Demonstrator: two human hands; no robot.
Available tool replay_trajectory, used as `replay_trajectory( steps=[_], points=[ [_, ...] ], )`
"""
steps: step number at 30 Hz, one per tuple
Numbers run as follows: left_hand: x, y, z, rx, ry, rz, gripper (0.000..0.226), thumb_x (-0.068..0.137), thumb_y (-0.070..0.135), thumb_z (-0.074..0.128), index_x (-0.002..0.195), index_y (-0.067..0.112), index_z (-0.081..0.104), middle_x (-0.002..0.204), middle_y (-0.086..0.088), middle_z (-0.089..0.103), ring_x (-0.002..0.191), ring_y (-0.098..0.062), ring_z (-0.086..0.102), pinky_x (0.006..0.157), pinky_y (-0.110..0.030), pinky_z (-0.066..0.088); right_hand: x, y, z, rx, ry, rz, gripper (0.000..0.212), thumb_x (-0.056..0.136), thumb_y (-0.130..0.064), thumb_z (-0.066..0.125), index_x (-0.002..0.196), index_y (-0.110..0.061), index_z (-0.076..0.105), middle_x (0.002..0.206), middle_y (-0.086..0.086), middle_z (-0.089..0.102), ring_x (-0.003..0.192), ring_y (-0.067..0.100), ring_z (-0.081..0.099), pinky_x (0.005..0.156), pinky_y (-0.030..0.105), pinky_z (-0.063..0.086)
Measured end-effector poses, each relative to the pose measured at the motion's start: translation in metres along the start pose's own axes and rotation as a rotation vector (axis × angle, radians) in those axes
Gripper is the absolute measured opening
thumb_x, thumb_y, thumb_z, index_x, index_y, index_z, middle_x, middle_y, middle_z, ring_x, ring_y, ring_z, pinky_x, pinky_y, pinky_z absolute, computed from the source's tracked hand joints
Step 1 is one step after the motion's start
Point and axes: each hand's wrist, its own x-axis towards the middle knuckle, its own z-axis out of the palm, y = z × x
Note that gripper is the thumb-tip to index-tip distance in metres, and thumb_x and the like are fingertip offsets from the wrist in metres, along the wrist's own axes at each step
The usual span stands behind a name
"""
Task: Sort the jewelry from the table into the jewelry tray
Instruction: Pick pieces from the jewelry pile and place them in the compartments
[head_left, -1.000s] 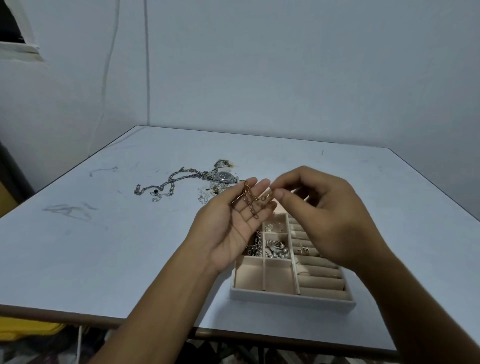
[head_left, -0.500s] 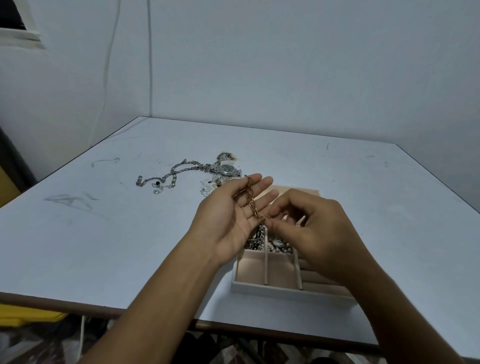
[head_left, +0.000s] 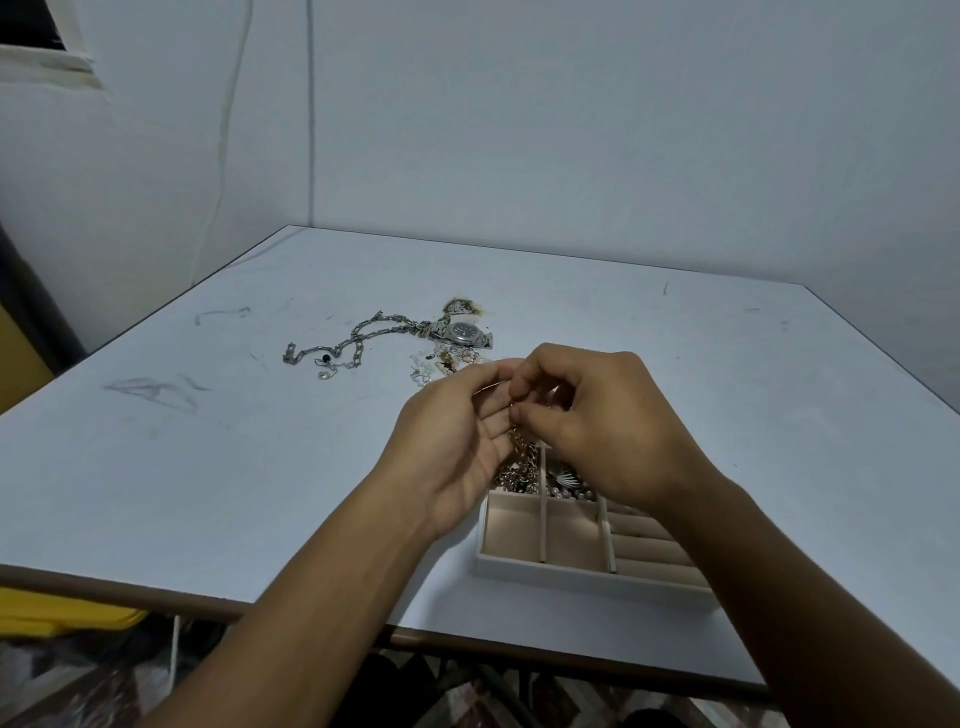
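Pinched by the right hand (head_left: 587, 431), the chain (head_left: 522, 457) is hung into a left compartment of the tray (head_left: 571, 578), probably to coil there untangled, while the left hand (head_left: 452, 441) is held relaxed alongside, gripping nothing, as a guide.

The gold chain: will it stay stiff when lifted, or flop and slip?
Probably floppy: the gold chain, pinched by the right hand, hangs limp into the jewelry tray. Its open links may snag on the pieces heaped there.

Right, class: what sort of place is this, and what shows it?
Probably a plain indoor room, perhaps in a home: a bare painted wall, a scuffed white table, and a window frame at upper left.
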Motion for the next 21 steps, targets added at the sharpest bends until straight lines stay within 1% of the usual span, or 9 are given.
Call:
replay_trajectory(
  steps=[2, 6, 7, 11, 13, 14, 16, 18, 21],
  points=[
    [0.001, 0.000, -0.001, -0.003, -0.003, -0.014, 0.024, 0.093, 0.010, 0.043, 0.084, 0.005, 0.065, 0.078, -0.011, 0.069, 0.075, -0.018, 0.066, 0.079, -0.026, 0.050, 0.000, 0.001, 0.001, 0.002, 0.000, 0.011, 0.013, 0.082, -0.011, 0.068, 0.085, -0.024, 0.068, 0.075, -0.010, 0.066, 0.062, 0.007, 0.059, 0.062, 0.031, 0.052],
    [0.001, 0.001, -0.002, -0.024, 0.022, -0.035, 0.020, 0.093, 0.015, 0.046, 0.083, 0.006, 0.061, 0.080, -0.013, 0.067, 0.076, -0.022, 0.065, 0.070, -0.025, 0.055, 0.001, 0.003, 0.004, -0.012, -0.005, 0.017, 0.012, 0.082, -0.012, 0.068, 0.085, -0.024, 0.067, 0.073, -0.014, 0.064, 0.058, 0.004, 0.056, 0.057, 0.027, 0.048],
    [0.000, 0.001, -0.002, -0.026, 0.026, -0.033, 0.019, 0.093, 0.016, 0.046, 0.084, 0.007, 0.061, 0.081, -0.013, 0.066, 0.078, -0.023, 0.065, 0.071, -0.027, 0.055, 0.001, 0.003, 0.004, -0.017, -0.004, 0.018, 0.012, 0.081, -0.012, 0.068, 0.084, -0.024, 0.066, 0.073, -0.013, 0.064, 0.057, 0.005, 0.055, 0.057, 0.026, 0.047],
    [-0.002, 0.002, -0.002, -0.016, 0.035, -0.023, 0.020, 0.093, 0.017, 0.046, 0.089, 0.006, 0.062, 0.088, -0.016, 0.067, 0.091, -0.029, 0.062, 0.088, -0.033, 0.048, 0.001, 0.005, 0.006, -0.027, -0.007, 0.013, 0.012, 0.080, -0.014, 0.069, 0.086, -0.024, 0.066, 0.077, -0.011, 0.065, 0.055, 0.007, 0.053, 0.055, 0.025, 0.045],
    [-0.003, 0.003, -0.003, 0.008, 0.048, -0.020, 0.019, 0.093, 0.018, 0.047, 0.095, 0.006, 0.061, 0.095, -0.016, 0.070, 0.090, -0.027, 0.066, 0.090, -0.032, 0.048, 0.000, 0.006, 0.005, 0.008, 0.004, 0.019, 0.012, 0.081, -0.014, 0.070, 0.086, -0.024, 0.066, 0.082, -0.013, 0.066, 0.053, 0.010, 0.055, 0.054, 0.023, 0.046],
    [-0.003, 0.003, -0.003, 0.019, 0.060, -0.018, 0.019, 0.094, 0.019, 0.047, 0.098, 0.007, 0.061, 0.098, -0.015, 0.072, 0.090, -0.025, 0.068, 0.092, -0.032, 0.048, 0.000, 0.006, 0.003, 0.037, 0.025, 0.029, 0.011, 0.082, -0.015, 0.070, 0.086, -0.023, 0.066, 0.083, -0.014, 0.066, 0.052, 0.010, 0.056, 0.052, 0.020, 0.045],
    [-0.004, 0.003, -0.004, 0.035, 0.088, -0.011, 0.018, 0.095, 0.019, 0.047, 0.098, 0.008, 0.060, 0.102, -0.013, 0.073, 0.094, -0.022, 0.070, 0.096, -0.031, 0.049, -0.001, 0.008, -0.003, 0.086, 0.083, 0.062, 0.007, 0.085, -0.015, 0.070, 0.086, -0.021, 0.066, 0.084, -0.014, 0.066, 0.049, 0.007, 0.056, 0.048, 0.011, 0.042],
    [-0.005, 0.004, -0.004, 0.038, 0.106, 0.009, 0.018, 0.096, 0.018, 0.046, 0.098, 0.008, 0.061, 0.103, -0.013, 0.073, 0.101, -0.023, 0.069, 0.096, -0.032, 0.049, 0.000, 0.013, -0.010, 0.083, 0.109, 0.107, 0.006, 0.087, -0.015, 0.068, 0.087, -0.021, 0.066, 0.084, -0.015, 0.065, 0.049, 0.004, 0.057, 0.047, 0.008, 0.040],
    [-0.006, 0.003, -0.006, 0.099, 0.149, 0.103, 0.019, 0.096, 0.014, 0.047, 0.099, 0.005, 0.063, 0.102, -0.013, 0.074, 0.099, -0.022, 0.070, 0.097, -0.034, 0.050, 0.000, 0.019, -0.012, -0.028, 0.008, 0.174, 0.007, 0.088, -0.019, 0.066, 0.089, -0.026, 0.067, 0.082, -0.016, 0.065, 0.055, 0.000, 0.059, 0.052, 0.008, 0.044]
  ],
)
